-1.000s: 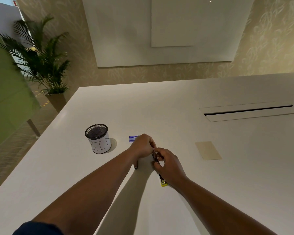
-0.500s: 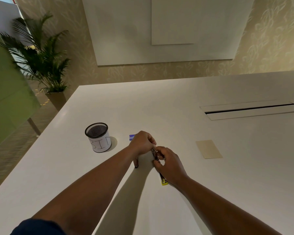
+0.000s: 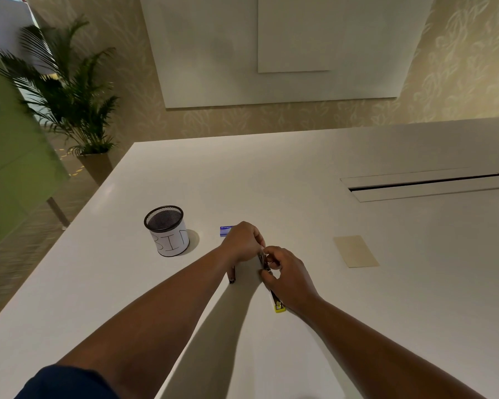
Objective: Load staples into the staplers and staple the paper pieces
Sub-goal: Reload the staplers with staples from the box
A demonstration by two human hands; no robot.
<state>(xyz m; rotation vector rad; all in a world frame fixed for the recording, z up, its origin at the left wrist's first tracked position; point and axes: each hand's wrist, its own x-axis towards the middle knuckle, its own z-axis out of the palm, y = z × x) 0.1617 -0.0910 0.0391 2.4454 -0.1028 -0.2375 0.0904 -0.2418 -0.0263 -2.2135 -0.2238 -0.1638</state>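
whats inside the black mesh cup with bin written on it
Looking down into the black mesh cup with a white paper wrap, only dark mesh wall shows near the rim. The bottom is shadowed and hidden by the near wall, so whether anything lies inside cannot be told.

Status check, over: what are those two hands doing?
Left hand and right hand both pinching the stapler. Staple box behind left hand. Paper untouched. Nothing in the way.

From my remote feed: a white tabletop (image 3: 300, 174) carries a black mesh cup (image 3: 166, 230) wrapped in white paper lettered "BIN" in black, a blue-and-white staple box (image 3: 224, 230), a tan paper piece (image 3: 355, 251) and a yellow-ended stapler (image 3: 277, 303); beige leaf-patterned wallpaper (image 3: 458, 53) behind, green palm (image 3: 67, 90) at left.
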